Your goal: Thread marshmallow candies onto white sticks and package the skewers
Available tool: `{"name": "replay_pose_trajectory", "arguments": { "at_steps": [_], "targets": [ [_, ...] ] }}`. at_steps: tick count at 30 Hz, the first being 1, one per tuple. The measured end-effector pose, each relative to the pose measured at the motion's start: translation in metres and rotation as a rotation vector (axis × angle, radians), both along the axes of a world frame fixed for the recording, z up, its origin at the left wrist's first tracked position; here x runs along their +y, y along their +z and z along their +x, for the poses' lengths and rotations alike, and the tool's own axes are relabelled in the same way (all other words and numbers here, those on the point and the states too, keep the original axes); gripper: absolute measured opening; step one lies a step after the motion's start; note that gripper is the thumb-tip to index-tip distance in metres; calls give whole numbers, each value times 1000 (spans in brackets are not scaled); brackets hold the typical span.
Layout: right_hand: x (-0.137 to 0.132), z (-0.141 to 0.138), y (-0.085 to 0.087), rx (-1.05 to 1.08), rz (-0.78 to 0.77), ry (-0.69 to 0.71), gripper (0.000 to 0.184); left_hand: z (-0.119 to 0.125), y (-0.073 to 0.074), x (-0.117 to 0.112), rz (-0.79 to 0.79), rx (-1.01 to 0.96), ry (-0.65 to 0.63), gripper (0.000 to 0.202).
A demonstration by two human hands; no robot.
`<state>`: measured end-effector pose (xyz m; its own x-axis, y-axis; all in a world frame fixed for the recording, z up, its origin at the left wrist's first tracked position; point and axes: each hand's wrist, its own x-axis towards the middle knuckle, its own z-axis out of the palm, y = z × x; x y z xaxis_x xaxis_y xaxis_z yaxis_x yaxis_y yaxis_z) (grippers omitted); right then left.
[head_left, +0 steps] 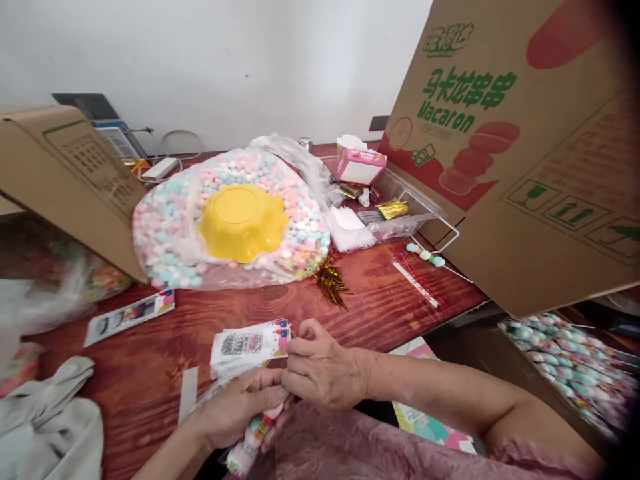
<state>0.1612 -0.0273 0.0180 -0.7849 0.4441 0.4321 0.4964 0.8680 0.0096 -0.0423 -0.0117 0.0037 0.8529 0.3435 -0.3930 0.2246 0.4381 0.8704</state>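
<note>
A marshmallow skewer in a clear printed wrapper [246, 448] lies in my left hand [227, 410], whose fingers are closed around it. It points down toward my lap, with pink, white and coloured pieces showing. My right hand [325, 370] meets the left at the wrapper's upper end, its fingers pinched together; what they grip is hidden. Just beyond the hands lies a stack of printed wrappers [243, 347] with QR codes. A pale strip [189, 393] rests on the table left of my left hand.
A big bag of pastel marshmallows [170, 223] bears an upturned yellow bowl [243, 220]. Gold ties [331, 283] lie beside it. A clear tray [400, 223] stands behind, near a large carton [480, 167]. Another carton [70, 173] leans at left. Several wrapped skewers [570, 367] fill a box at right.
</note>
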Motion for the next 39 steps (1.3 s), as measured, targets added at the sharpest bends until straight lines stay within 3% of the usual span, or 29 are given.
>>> {"name": "replay_pose_trajectory", "arguments": {
  "at_steps": [4,6,7,9,12,14,16,18,22,24,28,30,33,36,39],
  "targets": [
    [-6,2,-12,-139,-514,-329,9,6,-7,-8,917,264,74,25],
    [-8,4,-13,-115,-656,-402,12,8,-12,-11,1143,331,100,29],
    [-11,5,-11,-73,-638,-415,14,8,-13,-11,1164,353,110,30],
    [-17,7,-9,38,-460,-401,10,10,-10,-9,1021,346,138,30],
    [-25,10,-11,196,-160,-285,18,11,-1,-2,496,273,154,30],
    [-26,11,-19,240,-108,-170,19,9,3,1,185,259,137,32],
    [-27,10,-29,245,-153,-110,20,8,5,-1,85,276,79,33],
    [-28,5,-36,245,-286,-133,21,7,8,-7,271,293,19,33],
    [-30,0,-32,309,-680,-271,22,1,12,-19,850,371,12,29],
    [-24,10,-27,390,-732,-349,20,-8,10,-17,960,436,69,29],
    [11,66,-30,613,-537,-649,17,-30,-4,3,982,549,281,33],
    [38,102,-36,674,-529,-896,21,-36,-11,13,964,586,330,36],
    [78,142,-43,624,-504,-1065,23,-34,-18,23,979,613,352,37],
    [104,152,-45,529,-487,-1146,23,-28,-17,25,981,598,383,36],
    [116,142,-45,457,-474,-1206,26,-28,-14,24,921,554,442,33]
  ]
}}
